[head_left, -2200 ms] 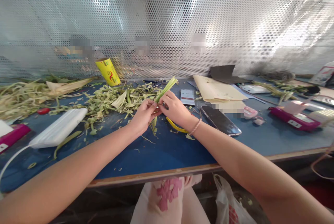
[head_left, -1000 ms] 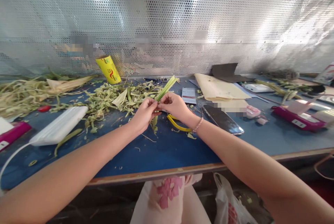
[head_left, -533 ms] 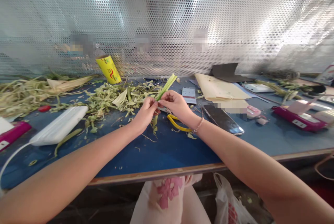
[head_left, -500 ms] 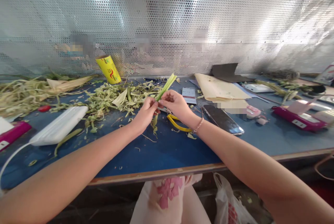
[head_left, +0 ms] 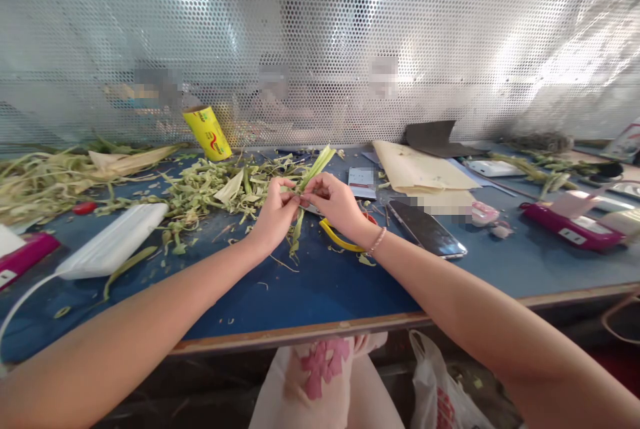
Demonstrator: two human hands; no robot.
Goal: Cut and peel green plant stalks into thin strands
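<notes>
A pale green plant strip [head_left: 319, 161], like a folded leaf or husk, points up and away from between my hands. My left hand [head_left: 276, 212] pinches its lower part between thumb and fingers. My right hand [head_left: 333, 201], with a beaded bracelet at the wrist, pinches it just to the right, fingertips close to the left ones. The exact grip point is partly hidden by the fingers. Yellow-handled scissors [head_left: 340, 237] lie under my right wrist. A heap of green leaf scraps [head_left: 210, 192] lies left of and beyond my hands.
A white charger box [head_left: 115, 240] with a cable lies left, near a red object [head_left: 85, 207]. A yellow tube [head_left: 210, 134] leans at the back. Rightward are a phone [head_left: 427, 227], tan paper [head_left: 425, 169] and a magenta power strip [head_left: 575, 225]. A perforated metal screen [head_left: 320, 35] stands behind.
Both hands have shifted slightly and turned in around the plant strip. Its upper end now looks more spread and paler, still held at the same place.
</notes>
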